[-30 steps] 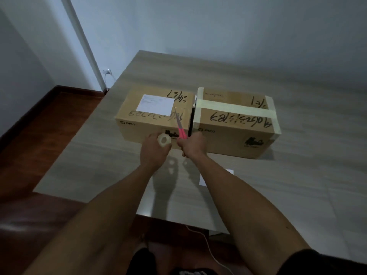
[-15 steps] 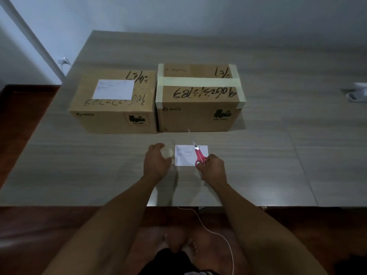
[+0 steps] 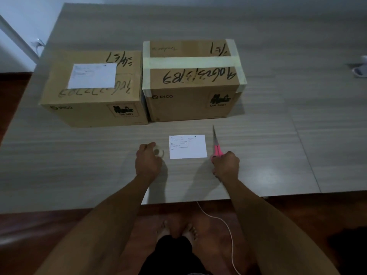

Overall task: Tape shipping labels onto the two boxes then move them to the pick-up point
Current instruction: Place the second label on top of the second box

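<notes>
Two cardboard boxes stand side by side on the grey table [image 3: 278, 145]. The left box [image 3: 93, 100] carries a white label [image 3: 92, 75] on its top. The right box [image 3: 190, 86] has pale tape strips across its lid and no label. A loose white shipping label [image 3: 187, 146] lies flat on the table in front of the boxes. My left hand [image 3: 148, 160] holds a clear tape roll [image 3: 159, 152] down at the table, left of that label. My right hand [image 3: 226, 166] grips pink-handled scissors [image 3: 216, 144], blades pointing away, just right of the label.
A white object [image 3: 360, 68] sits at the table's right edge. A thin white cable [image 3: 222, 221] hangs from the near table edge to the wooden floor. My bare feet [image 3: 178, 227] stand below the table edge. A wall socket [image 3: 37, 43] is at the far left.
Both hands came down from the boxes to the table beside the loose label. My right hand with the scissors shifted from over the label to its right side.
</notes>
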Tool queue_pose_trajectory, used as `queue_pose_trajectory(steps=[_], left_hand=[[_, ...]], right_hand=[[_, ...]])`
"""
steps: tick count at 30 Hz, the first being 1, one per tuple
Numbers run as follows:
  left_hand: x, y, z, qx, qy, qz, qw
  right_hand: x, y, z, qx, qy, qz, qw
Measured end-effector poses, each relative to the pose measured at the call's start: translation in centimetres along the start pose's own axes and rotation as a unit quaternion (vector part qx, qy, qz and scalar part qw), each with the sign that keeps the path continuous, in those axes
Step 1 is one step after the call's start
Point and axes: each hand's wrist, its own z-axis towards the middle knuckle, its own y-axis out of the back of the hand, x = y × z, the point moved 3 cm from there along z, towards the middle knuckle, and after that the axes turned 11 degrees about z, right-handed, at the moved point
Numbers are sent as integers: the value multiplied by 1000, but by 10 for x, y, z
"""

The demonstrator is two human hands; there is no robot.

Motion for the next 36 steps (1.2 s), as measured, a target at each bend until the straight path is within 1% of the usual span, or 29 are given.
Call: queue_pose_trajectory(steps=[4,6,8,9,11,12,14,16,18,20,21,23,28,30,33,36], left_hand=[[3,-2,1,13,0,2,1000],[-1,1,0,18,6,9,1000],[-5,5,1,11,4,38,999],[-8,7,3,4,-5,47,999],[-15,9,11,-3,-33,58,998],[-19,9,17,0,-50,70,996],[-25,7,30,19,-83,114,990],[-32,3,43,51,-113,167,978],[-38,-1,51,80,-133,204,967],[-41,-5,55,110,-140,231,956],[-43,-6,55,121,-143,245,951],[-45,-8,57,131,-145,266,944],[-52,-6,60,154,-122,234,952],[-54,-6,61,136,-132,214,958],[-57,-3,60,93,-135,159,973],[-57,7,61,107,-107,68,986]], right_hand=[[0,2,-4,-4,-3,-7,1000],[9,6,-8,-16,1,-37,999],[20,9,-9,-26,37,-70,997],[28,9,-7,-15,62,-67,996],[43,6,-3,43,129,-40,990],[49,2,2,90,165,-37,981],[59,-5,12,171,219,-75,958],[65,-11,20,226,236,-124,937],[71,-14,25,267,218,-137,929],[79,-16,28,285,230,-194,910],[82,-16,29,279,259,-241,893],[86,-20,32,272,298,-296,866],[96,-31,37,295,300,-341,840],[96,-32,37,299,288,-321,851],[95,-28,34,296,245,-231,894],[103,-20,31,292,207,-110,927]])
